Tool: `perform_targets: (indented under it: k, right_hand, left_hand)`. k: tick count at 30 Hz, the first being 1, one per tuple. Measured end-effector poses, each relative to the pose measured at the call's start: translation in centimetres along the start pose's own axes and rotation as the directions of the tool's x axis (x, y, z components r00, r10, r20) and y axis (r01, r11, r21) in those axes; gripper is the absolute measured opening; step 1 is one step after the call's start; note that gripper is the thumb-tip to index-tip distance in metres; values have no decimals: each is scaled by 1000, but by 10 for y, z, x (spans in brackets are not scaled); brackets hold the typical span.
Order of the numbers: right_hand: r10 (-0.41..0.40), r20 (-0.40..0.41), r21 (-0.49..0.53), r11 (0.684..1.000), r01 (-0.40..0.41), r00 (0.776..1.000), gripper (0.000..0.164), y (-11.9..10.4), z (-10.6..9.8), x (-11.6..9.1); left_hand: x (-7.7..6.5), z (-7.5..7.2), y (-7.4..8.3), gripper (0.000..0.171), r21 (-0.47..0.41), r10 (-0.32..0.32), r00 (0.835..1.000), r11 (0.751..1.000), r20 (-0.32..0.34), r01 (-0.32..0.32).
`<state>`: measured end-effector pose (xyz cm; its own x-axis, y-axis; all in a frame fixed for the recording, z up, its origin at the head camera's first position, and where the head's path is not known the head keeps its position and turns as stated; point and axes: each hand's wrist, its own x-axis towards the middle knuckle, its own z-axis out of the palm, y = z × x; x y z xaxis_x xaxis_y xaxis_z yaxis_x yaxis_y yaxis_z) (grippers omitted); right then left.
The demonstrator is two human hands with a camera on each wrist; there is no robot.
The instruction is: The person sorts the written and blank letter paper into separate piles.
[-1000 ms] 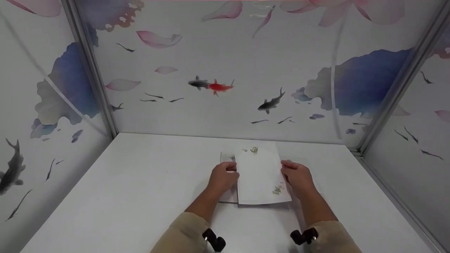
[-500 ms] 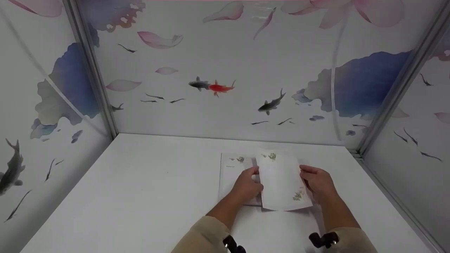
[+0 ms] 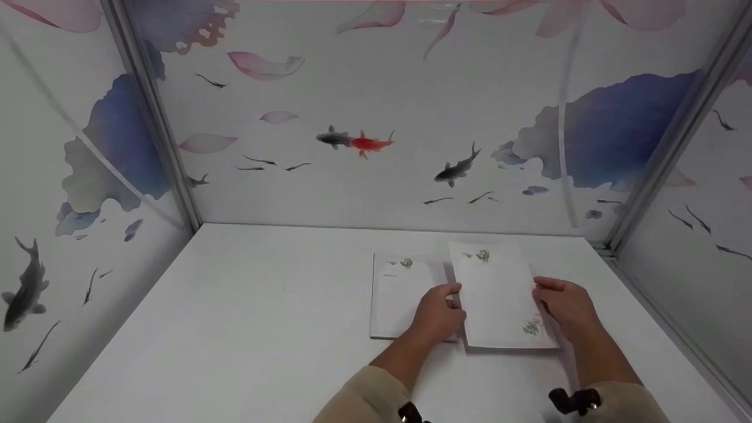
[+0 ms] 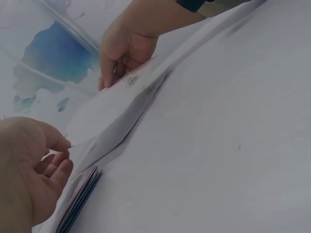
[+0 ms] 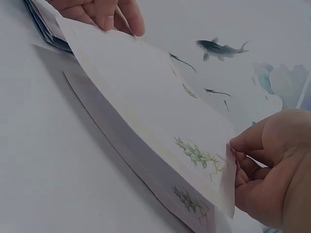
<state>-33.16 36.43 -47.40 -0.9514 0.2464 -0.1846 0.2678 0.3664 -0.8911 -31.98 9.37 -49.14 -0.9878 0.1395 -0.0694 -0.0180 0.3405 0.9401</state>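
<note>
A white sheet of paper (image 3: pixel 496 299) with small green plant prints hangs between both hands, raised at a slant. My left hand (image 3: pixel 437 311) pinches its left edge between thumb and fingers. At the opposite edge, my right hand (image 3: pixel 570 302) grips it near the lower plant print, as the right wrist view shows. Under the raised sheet lies a second sheet (image 5: pixel 146 174) with a similar print, close to the tabletop. Left of these, partly behind my left hand and forearm, a flat stack (image 3: pixel 390 305) with a matching printed top and dark layered edges rests on the table.
The white table (image 3: pixel 264 329) reaches to the back wall (image 3: pixel 329 194), which is decorated with fish and petals. Side panels and metal posts (image 3: pixel 150 111) bound it left and right. A black clip-like device (image 3: pixel 576 401) sits on the right sleeve.
Both hands have carried the sheet to the right. It covered most of the stack a second ago; now the stack's printed top shows, hidden only partly by my left hand and forearm.
</note>
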Motion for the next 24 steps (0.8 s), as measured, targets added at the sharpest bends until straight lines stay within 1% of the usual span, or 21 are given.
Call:
perform_targets:
  k: [3,6,10,14,20,24]
  right_hand:
    - [-19,6,-54,998,19,1000,55,4,-8,-1]
    - [-28,12,-109,994,29,1000,58,7,-12,-1]
    - [-34,14,-161,986,36,999,59,12,-13,-1]
    - [-33,21,-178,983,36,999,62,16,-12,0]
    - [-42,36,-184,982,48,998,65,19,-13,-3]
    - [-43,39,-190,980,50,998,65,18,-15,-4]
  left_hand:
    - [-2,7,2,53,-2,-12,1000,1000,9,12]
    - [-2,11,1,52,13,2,1000,1000,19,-2]
    - [-1,12,-2,50,15,31,999,999,34,-31]
    - [0,11,-5,50,-9,43,998,999,53,-43]
    - [-1,12,-5,51,-50,10,997,999,81,-6]
    - [-2,12,-4,52,-53,8,996,999,88,-3]
